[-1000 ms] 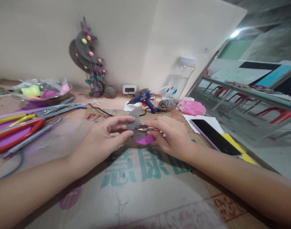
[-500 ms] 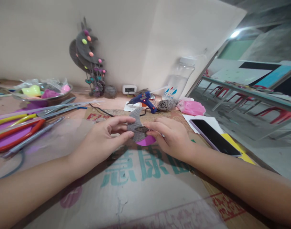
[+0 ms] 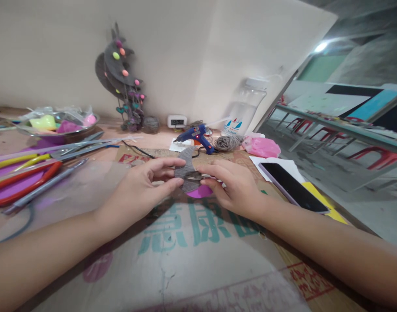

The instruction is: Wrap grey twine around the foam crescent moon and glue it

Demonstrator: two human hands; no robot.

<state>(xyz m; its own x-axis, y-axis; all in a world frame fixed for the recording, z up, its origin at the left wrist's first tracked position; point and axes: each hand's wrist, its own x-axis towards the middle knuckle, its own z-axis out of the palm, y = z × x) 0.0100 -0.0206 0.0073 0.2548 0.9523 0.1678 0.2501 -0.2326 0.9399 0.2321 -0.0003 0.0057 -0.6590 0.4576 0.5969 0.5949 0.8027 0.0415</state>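
A grey crescent (image 3: 184,165) that looks wrapped in yarn is held just above the cardboard, its curved tip pointing up. My left hand (image 3: 148,181) grips its left edge between thumb and fingers. From the right, my right hand (image 3: 229,182) pinches a small dark piece (image 3: 195,176) lying against the crescent's face; its kind is unclear and the fingertips partly cover it. A purple patch (image 3: 200,192) shows below the crescent, near my right fingertips. Beyond both hands a blue glue gun (image 3: 198,138) rests with a red light on it.
Scissors (image 3: 25,184) and a pen lie left. Behind stand a metal bowl (image 3: 57,138), a hanging crescent decoration (image 3: 120,78), a small clock (image 3: 177,121) and a water bottle (image 3: 244,108). Grey yarn (image 3: 228,143), a pink bag (image 3: 261,146) and a phone (image 3: 292,186) are right. Printed cardboard (image 3: 218,260) lies underneath.
The dark piece at my right fingertips has shifted slightly and looks narrower against the crescent. Both hands stay in nearly the same place.
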